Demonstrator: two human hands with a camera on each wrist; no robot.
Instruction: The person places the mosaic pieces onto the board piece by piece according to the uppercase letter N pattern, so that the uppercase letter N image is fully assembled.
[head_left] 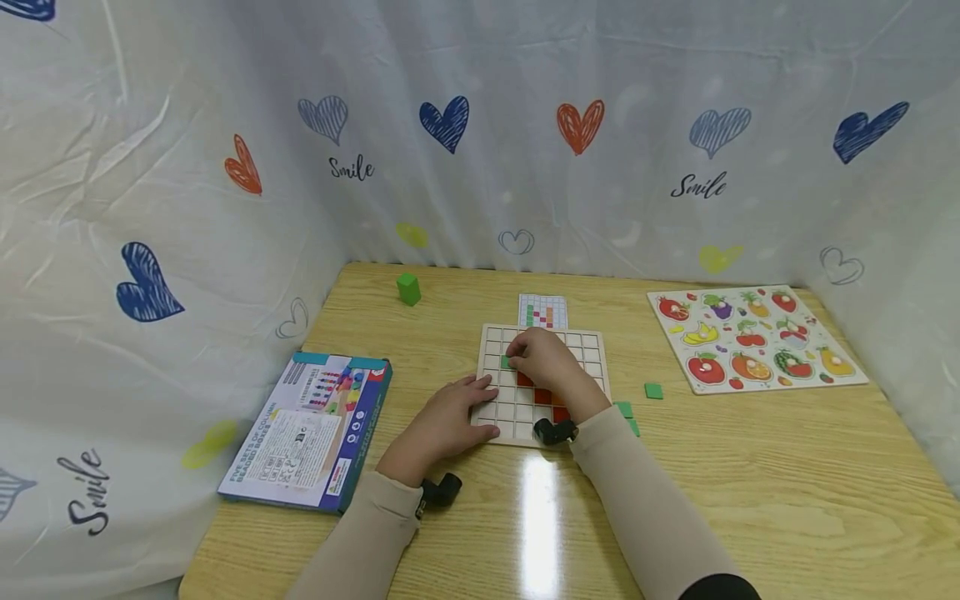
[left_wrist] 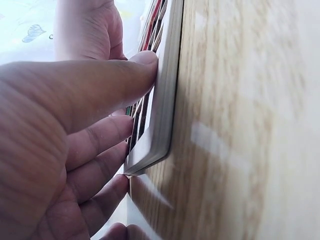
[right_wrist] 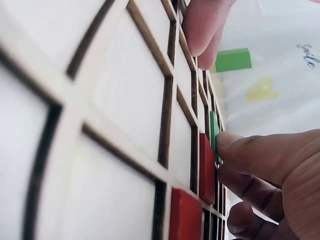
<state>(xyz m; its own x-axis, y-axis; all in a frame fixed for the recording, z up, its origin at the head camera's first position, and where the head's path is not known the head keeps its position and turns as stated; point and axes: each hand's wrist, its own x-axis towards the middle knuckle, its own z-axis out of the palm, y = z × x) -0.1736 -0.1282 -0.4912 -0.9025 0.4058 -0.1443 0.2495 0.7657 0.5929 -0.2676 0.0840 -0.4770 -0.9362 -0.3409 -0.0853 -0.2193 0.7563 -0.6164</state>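
Note:
A wooden grid board (head_left: 507,412) with white cells lies at the table's middle, several red square tiles (head_left: 542,397) set diagonally in it. My right hand (head_left: 551,367) is over the board's upper part, its thumb and fingertips pinching a green tile (right_wrist: 214,136) at a cell left of the uppermost red tile. In the right wrist view the green tile stands slightly proud of the grid. My left hand (head_left: 450,417) rests along the board's left side, fingers extended and spread; its thumb (left_wrist: 142,59) touches the board near the front edge.
Loose green tiles (head_left: 654,391) lie right of the board, some partly behind the right forearm. Behind it is a patterned card (head_left: 543,312). A green block (head_left: 408,289) stands back left, a boxed set (head_left: 303,429) lies left, and a fruit puzzle board (head_left: 753,340) lies right.

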